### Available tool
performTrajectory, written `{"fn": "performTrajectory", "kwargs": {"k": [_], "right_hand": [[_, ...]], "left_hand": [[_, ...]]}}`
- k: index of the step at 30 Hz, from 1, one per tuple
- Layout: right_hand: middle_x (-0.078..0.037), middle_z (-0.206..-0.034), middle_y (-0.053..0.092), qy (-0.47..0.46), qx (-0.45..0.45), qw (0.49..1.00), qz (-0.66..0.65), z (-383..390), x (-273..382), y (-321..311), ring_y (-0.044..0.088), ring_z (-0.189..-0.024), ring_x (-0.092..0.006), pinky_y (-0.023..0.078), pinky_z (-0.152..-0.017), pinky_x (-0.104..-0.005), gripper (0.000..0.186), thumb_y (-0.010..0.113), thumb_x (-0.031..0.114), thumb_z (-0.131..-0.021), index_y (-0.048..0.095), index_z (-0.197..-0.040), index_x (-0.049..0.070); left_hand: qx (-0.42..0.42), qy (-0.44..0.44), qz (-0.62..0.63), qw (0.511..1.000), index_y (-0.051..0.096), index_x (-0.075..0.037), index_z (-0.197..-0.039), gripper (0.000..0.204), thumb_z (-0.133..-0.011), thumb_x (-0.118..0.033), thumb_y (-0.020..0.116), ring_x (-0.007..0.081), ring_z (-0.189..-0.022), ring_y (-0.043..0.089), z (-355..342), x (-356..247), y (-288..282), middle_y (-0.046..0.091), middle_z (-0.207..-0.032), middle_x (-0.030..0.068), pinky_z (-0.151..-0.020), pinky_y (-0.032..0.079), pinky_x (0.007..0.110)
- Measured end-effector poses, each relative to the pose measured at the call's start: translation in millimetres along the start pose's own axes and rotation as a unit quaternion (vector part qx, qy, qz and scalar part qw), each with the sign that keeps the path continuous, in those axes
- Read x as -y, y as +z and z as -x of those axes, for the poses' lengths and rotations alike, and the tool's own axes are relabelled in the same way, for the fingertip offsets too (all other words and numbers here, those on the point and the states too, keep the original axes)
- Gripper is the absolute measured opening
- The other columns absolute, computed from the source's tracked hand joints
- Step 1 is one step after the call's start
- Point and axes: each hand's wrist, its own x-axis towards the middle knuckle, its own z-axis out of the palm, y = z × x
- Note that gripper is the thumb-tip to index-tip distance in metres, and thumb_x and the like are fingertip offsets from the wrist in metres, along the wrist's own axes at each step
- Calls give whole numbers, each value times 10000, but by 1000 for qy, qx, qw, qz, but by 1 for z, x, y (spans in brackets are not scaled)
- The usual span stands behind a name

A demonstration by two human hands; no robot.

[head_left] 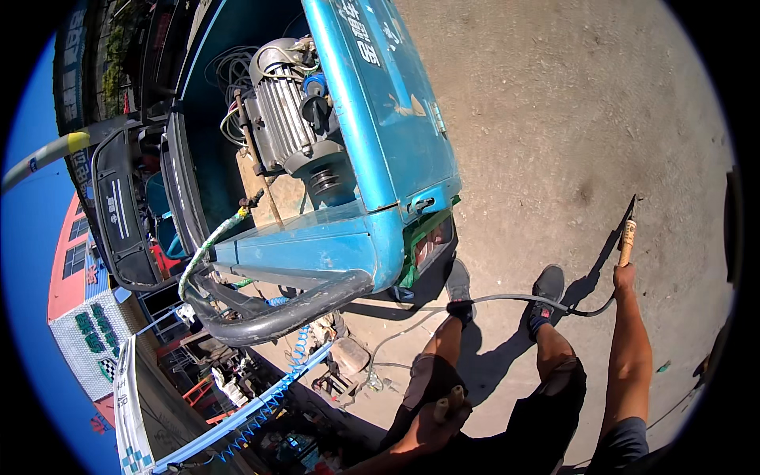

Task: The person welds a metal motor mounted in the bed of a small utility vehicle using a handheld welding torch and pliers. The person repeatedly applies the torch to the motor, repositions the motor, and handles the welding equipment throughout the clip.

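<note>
Above the ground (570,142) at right, my right fingers (625,275) wrap closed round the tan-handled tool (628,240); my left hand's (435,423) grip I cannot tell. I'd lift the cable (507,298) clear of the shoes (548,283).

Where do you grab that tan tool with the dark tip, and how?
Probably round its tan handle, coming from the cable side, as the right hand does. The handle is long and rounded, easy to wrap around; the thin dark tip points away, so best not grabbed.
</note>
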Motion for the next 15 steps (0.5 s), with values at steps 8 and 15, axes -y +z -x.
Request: {"fn": "performTrajectory", "kwargs": {"k": [8, 15], "right_hand": [[-229, -943, 643, 25, 95, 995, 4, 139, -8, -84, 625, -939, -326, 482, -802, -403, 394, 661, 64, -682, 578, -1010, -136], [-93, -789, 548, 148, 213, 958, -120, 210, 86, -250, 532, -675, -218, 494, -605, -390, 219, 626, 39, -793, 587, -991, -47]], "left_hand": [[-3, 140, 50, 989, 576, -35, -837, 235, -972, -227, 558, 96, -646, 529, 84, -61, -8, 539, -686, -1, -573, 402, 279], [69, 310, 301, 899, 518, -60, -862, 217, -951, -227, 624, 96, -645, 475, 120, -130, -20, 493, -710, 2, -574, 372, 270]]}}
